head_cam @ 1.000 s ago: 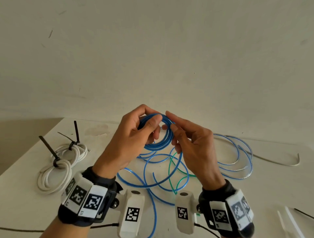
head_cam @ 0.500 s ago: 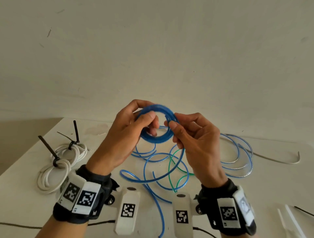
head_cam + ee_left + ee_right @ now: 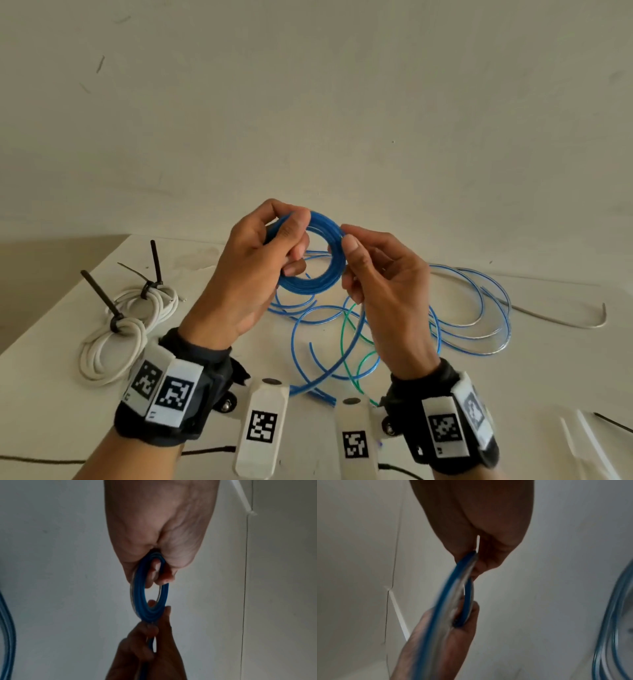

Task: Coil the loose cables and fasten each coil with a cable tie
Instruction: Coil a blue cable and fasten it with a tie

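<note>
Two hands hold one small coil of translucent blue plastic-sheathed cable point(image 3: 310, 260), raised above the white counter point(image 3: 51, 346) at frame centre.

Left hand point(image 3: 253, 270) pinches the coil's left rim between thumb and curled fingers; right hand point(image 3: 383, 291) pinches the right rim between thumb and forefinger, where the uncoiled tail runs down to loose blue loops point(image 3: 472, 318) and a thin green wire point(image 3: 352, 346) on the counter. Both grips closed on the cable. Judgement: cable light, springy, smooth, so turns likely to spring open if released; hold across all turns at one point, tie beside it. Two white cable coils with black ties point(image 3: 116, 322) lie lower left. Loose ties point(image 3: 582, 442) lower right.
</note>
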Motion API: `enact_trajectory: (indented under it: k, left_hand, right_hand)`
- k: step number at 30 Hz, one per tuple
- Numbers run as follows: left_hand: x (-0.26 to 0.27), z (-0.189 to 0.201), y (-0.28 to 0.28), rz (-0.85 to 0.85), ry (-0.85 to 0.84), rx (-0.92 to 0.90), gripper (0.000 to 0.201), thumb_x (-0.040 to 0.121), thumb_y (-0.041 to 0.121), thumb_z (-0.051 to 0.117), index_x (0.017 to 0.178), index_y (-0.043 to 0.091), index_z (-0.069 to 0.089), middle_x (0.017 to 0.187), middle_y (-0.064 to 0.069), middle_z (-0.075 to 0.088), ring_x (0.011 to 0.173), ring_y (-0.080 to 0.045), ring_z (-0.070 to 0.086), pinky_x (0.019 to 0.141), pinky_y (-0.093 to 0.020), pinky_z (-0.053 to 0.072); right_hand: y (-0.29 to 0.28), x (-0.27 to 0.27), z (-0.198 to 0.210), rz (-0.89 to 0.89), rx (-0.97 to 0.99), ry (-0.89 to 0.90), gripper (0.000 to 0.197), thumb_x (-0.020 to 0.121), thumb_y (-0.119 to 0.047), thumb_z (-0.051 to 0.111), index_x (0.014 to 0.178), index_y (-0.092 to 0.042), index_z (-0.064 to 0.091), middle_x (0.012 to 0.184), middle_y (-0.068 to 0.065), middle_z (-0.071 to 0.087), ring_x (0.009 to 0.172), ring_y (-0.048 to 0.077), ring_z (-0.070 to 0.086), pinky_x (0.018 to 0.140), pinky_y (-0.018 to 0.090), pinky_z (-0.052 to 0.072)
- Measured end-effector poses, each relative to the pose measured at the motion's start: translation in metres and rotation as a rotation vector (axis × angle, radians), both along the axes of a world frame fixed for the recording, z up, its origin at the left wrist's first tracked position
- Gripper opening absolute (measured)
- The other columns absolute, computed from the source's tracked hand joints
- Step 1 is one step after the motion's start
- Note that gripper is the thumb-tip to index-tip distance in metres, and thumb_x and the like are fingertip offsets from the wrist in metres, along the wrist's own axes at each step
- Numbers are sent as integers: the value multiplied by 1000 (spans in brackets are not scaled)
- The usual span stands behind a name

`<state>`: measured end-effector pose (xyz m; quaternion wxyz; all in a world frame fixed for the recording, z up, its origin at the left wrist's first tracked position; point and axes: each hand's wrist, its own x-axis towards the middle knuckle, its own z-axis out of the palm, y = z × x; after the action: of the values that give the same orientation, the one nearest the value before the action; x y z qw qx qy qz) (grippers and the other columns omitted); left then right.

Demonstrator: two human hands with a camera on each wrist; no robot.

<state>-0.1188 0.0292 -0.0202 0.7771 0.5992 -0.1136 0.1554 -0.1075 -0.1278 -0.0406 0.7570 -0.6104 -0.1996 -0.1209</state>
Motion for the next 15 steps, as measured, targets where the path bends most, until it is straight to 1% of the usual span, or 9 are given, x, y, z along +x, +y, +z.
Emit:
enact_trajectory:
  k: [1,3,6,7,9,11,12,13,15]
  left_hand:
    - [0,1,-2,8,-2,-40,17,97,21,56,95,4,56,57,2,41,50,-7,34,50,-20,33]
    - [0,1,-6,18,1,-98,17,98,22,56,96,5,56,58,2,41,51,-7,32,50,-19,34]
    - [0,0,-4,-69,30,-110,22,94,27,57,94,5,57,59,0,45,52,-10,34,54,-23,40]
    - [0,0,0,-93,30,-27,27,93,30,57,96,4,58,61,-1,49,53,-13,38,58,-27,44]
    - [0,-3,10,-113,12,272,37,93,37,55,102,2,61,62,-2,57,56,-17,49,64,-36,49]
    - [-1,-6,14,-162,22,505,34,94,40,54,100,8,65,63,-2,59,57,-16,53,69,-45,52]
    - [0,-8,14,-179,32,551,31,95,40,53,97,12,66,63,-1,58,56,-14,53,69,-46,52]
    - [0,-10,13,-174,36,561,28,96,39,53,94,14,65,63,0,57,57,-14,52,67,-44,50]
    - [2,-12,6,-114,0,499,25,100,33,52,92,11,63,61,2,49,57,-14,45,60,-34,44]
  right_hand:
    - [3,-2,0,-11,12,2,23,88,-24,70,107,-11,74,76,12,73,54,15,52,49,23,41]
    - [5,-5,0,-26,-23,-15,29,82,-30,73,109,-17,73,85,16,76,55,17,55,50,23,44]
    - [-3,-2,2,-29,-65,-28,30,82,-28,72,110,-17,73,84,13,77,54,15,53,51,21,44]
    - [-9,1,3,-25,-100,-42,27,84,-26,72,109,-18,74,83,10,78,54,14,52,52,21,43]
    - [-21,4,7,-14,-241,-81,21,86,-23,73,107,-24,76,83,3,79,56,14,56,54,24,44]
    - [-30,6,8,-12,-426,-104,21,89,-18,74,105,-31,76,83,-5,79,66,18,66,55,36,47]
    - [-31,6,8,-9,-484,-104,22,90,-16,74,105,-31,77,84,-7,79,72,17,70,58,38,47]
    - [-32,6,7,-4,-496,-104,22,91,-14,73,106,-30,77,84,-7,79,74,14,71,57,35,47]
    - [-28,7,5,0,-403,-104,21,93,-13,70,109,-25,76,84,-1,78,63,11,65,53,24,44]
